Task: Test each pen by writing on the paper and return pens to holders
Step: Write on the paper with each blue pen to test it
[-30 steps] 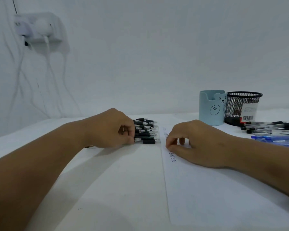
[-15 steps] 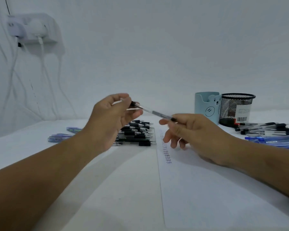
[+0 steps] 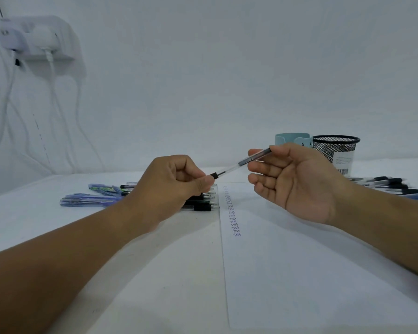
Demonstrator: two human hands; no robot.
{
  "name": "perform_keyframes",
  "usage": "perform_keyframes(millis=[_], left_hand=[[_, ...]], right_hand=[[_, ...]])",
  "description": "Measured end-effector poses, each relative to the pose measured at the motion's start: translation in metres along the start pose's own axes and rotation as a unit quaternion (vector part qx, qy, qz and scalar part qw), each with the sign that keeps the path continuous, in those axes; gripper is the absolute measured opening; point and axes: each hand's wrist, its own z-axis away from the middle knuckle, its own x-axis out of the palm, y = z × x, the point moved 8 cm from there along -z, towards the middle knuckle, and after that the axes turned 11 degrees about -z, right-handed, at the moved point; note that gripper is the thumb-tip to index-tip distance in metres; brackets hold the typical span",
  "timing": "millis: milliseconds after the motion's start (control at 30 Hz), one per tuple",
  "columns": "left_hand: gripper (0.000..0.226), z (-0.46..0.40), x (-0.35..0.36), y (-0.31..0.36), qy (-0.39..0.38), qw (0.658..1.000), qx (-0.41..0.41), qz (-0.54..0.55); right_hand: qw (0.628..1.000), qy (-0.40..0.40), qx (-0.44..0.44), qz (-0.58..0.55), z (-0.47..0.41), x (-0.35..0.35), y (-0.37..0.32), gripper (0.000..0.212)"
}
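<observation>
Both hands hold one clear pen (image 3: 237, 164) with black ends in the air above the table. My left hand (image 3: 171, 186) pinches its lower black end. My right hand (image 3: 297, 179), palm up, grips the upper end between thumb and fingers. The white paper (image 3: 287, 261) lies under and before my right hand, with a column of "Test" words (image 3: 233, 213) along its left side. A row of black pens (image 3: 203, 201) lies behind my left hand, partly hidden. The blue holder (image 3: 290, 139) and the black mesh holder (image 3: 336, 148) stand at the back right.
Blue pens (image 3: 87, 200) lie in a pile left of my left arm. More black and blue pens (image 3: 396, 186) lie at the right edge behind my right forearm. A wall socket with white cables (image 3: 36, 39) hangs at the upper left.
My left hand lifted one pen from the row and my right hand took its other end. The pen has since tilted: its left end dropped and its right end rose.
</observation>
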Motion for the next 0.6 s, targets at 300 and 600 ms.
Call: perform_keyframes(millis=[300, 600], left_hand=[[0.017, 0.006, 0.013, 0.013, -0.028, 0.999, 0.020, -0.003], [0.013, 0.008, 0.016, 0.014, -0.153, 0.960, 0.093, -0.214]], right_hand=[[0.988, -0.052, -0.027, 0.145, 0.004, 0.014, 0.010, 0.070], [0.975, 0.049, -0.111, 0.184, 0.002, -0.007, -0.001, 0.027]])
